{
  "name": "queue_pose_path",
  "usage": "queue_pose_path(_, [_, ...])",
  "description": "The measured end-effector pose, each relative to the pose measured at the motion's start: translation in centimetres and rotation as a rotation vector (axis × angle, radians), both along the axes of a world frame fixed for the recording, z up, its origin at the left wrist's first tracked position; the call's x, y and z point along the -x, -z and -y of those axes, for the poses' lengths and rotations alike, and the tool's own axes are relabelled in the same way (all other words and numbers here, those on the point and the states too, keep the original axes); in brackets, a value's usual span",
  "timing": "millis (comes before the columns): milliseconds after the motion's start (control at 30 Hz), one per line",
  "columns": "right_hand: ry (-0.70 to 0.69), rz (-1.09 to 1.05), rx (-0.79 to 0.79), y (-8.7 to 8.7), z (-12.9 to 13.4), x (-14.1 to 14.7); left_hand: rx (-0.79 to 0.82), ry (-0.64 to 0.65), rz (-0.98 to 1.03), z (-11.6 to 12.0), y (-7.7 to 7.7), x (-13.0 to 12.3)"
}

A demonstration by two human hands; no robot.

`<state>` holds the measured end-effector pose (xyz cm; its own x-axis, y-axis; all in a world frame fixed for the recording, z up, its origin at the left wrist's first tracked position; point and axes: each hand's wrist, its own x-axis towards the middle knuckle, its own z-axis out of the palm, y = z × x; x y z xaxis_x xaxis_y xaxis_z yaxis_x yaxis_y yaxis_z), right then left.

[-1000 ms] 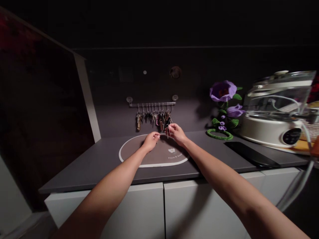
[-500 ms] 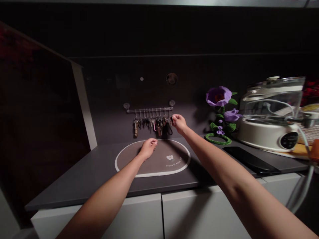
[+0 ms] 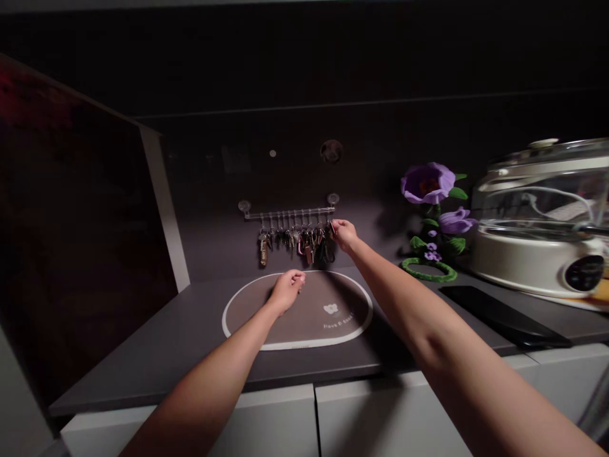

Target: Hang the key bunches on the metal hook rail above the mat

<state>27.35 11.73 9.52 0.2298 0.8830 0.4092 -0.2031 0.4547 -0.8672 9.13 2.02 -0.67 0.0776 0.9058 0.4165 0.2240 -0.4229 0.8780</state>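
A clear rail (image 3: 290,214) with hooks is fixed to the dark wall, and several keys (image 3: 294,238) hang from it in a row. A brown tag (image 3: 263,251) with lettering hangs at the left end. My right hand (image 3: 344,235) pinches a small key at the right end of the rail, close to the last hook; whether the key touches the hook cannot be told. My left hand (image 3: 287,290) is closed above the oval brown mat (image 3: 311,320), with something small and mostly hidden at its fingertips.
Purple flowers (image 3: 429,184) on a green ring base stand right of the mat. Beyond them are a white appliance (image 3: 533,257) with a clear top and a flat black object (image 3: 499,314) on the counter (image 3: 143,355). A cabinet panel rises at the left.
The view has shifted slightly, and the counter items appear larger and further right. My right hand is nearer the rail's right end, with the small key partly hidden. My left hand remains closed over the mat.
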Motion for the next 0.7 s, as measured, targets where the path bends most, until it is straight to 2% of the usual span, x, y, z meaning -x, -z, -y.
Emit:
queue_pose_path(133, [-0.028, -0.099, 0.079, 0.8, -0.4, 0.2, 0.026, -0.011, 0.013, 0.3, -0.3, -0.1])
queue_pose_path(367, [0.024, -0.029, 0.044, 2.1, -0.5, -0.1, 0.023, -0.014, 0.009, 0.0, 0.0, 0.0])
queue_pose_path(533, [-0.012, 0.060, 0.026, 2.6, 0.5, -0.7, -0.023, -0.021, -0.013, -0.7, 0.6, 0.3])
queue_pose_path(600, [0.065, 0.140, 0.042, 2.9, 1.2, -0.9, -0.043, -0.030, -0.019, -0.8, 0.7, 0.5])
queue_pose_path(700, [0.272, 0.317, 0.050, 3.5, 2.7, -0.9, -0.053, -0.026, -0.031, -0.5, 0.6, 0.6])
